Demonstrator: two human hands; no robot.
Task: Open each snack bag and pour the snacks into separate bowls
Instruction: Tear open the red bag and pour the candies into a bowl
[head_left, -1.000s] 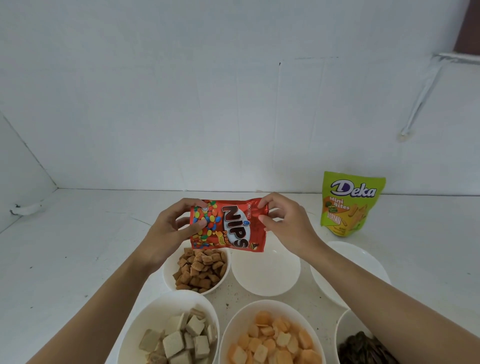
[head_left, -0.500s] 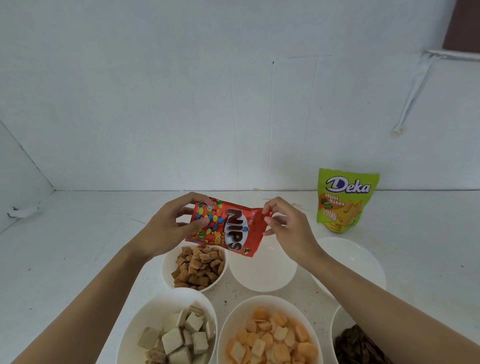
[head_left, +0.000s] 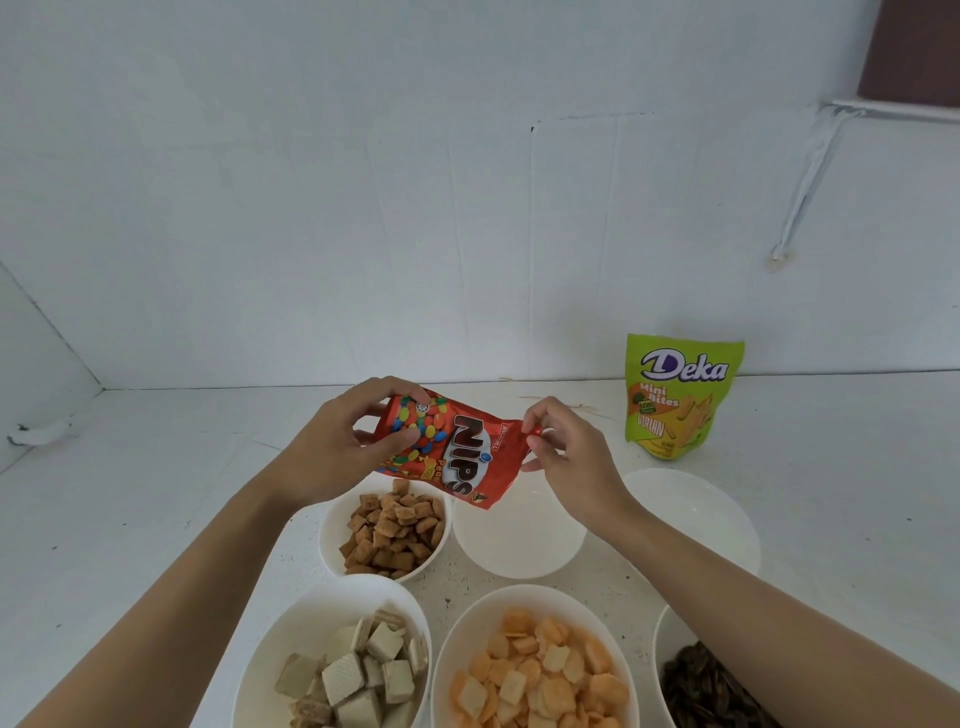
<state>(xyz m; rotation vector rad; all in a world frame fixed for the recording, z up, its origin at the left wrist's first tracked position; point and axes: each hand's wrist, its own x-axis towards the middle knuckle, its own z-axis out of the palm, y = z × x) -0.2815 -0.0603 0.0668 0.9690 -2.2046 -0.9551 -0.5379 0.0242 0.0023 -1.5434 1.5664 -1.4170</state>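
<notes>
**White counter, Nips bag mid-tear: spill risk**

Nips bag is held in the air, tilted, over the far-left rim of the empty bowl. The left hand grips the end away from that bowl, fingers curled round it. The right hand pinches the corner above the bowl between thumb and forefinger. Reads as the tear step; can't tell if the seal has started to give.

Risks:
- film gives suddenly and candies shoot past the empty bowl, or into the brown-squares bowl just left of it
- the small pinch slips off the corner

Deka bag, behind-right of the empty bowl, looks unopened
</notes>
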